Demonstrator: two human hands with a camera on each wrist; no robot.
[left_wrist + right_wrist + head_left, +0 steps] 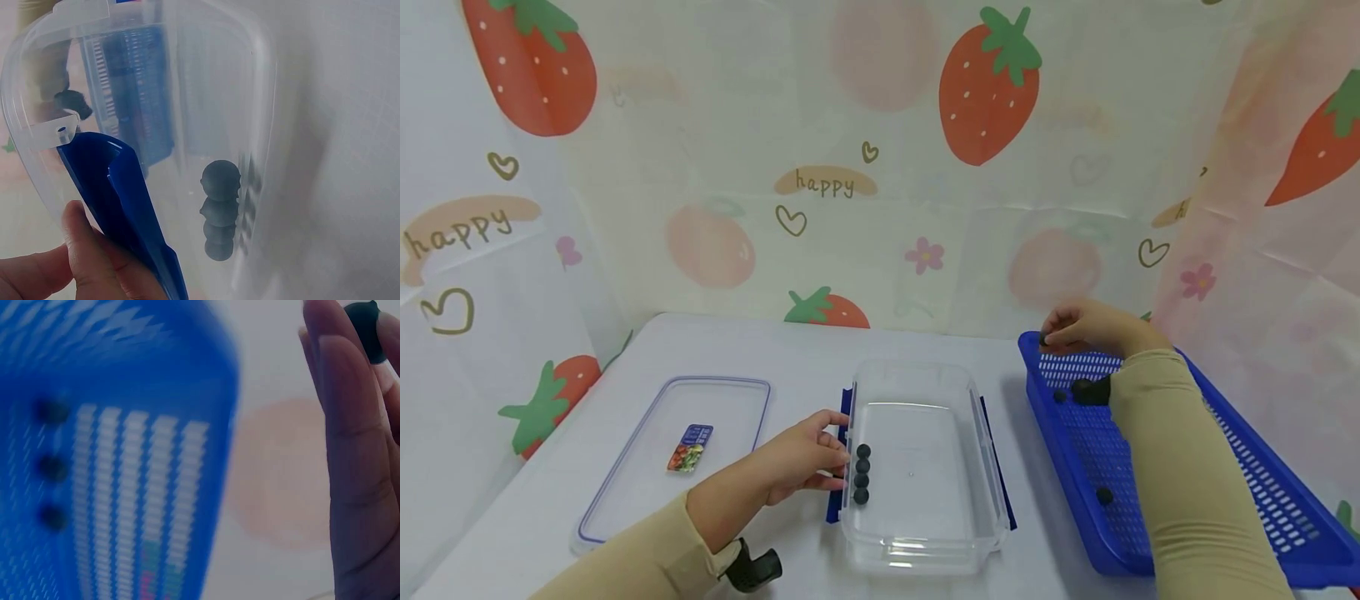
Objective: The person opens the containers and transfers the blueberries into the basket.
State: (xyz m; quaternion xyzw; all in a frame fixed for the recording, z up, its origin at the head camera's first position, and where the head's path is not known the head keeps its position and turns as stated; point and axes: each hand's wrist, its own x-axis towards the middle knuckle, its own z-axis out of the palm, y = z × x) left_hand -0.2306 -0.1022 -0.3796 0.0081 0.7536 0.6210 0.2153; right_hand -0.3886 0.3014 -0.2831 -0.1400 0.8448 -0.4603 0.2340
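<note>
A clear plastic box stands with a row of several small dark balls along its left side. My left hand grips its left edge by the blue latch, which hangs folded out in the left wrist view. Over the far end of the blue basket, my right hand pinches another small dark ball between thumb and fingers, above the rim. Loose balls lie on the basket floor, one dark ball near its front; my right forearm hides part of the basket.
A clear lid with a purplish rim lies on the white table at the left, bearing a coloured label. Another blue latch sticks out on the box's right side. Behind the table hangs a strawberry-print cloth.
</note>
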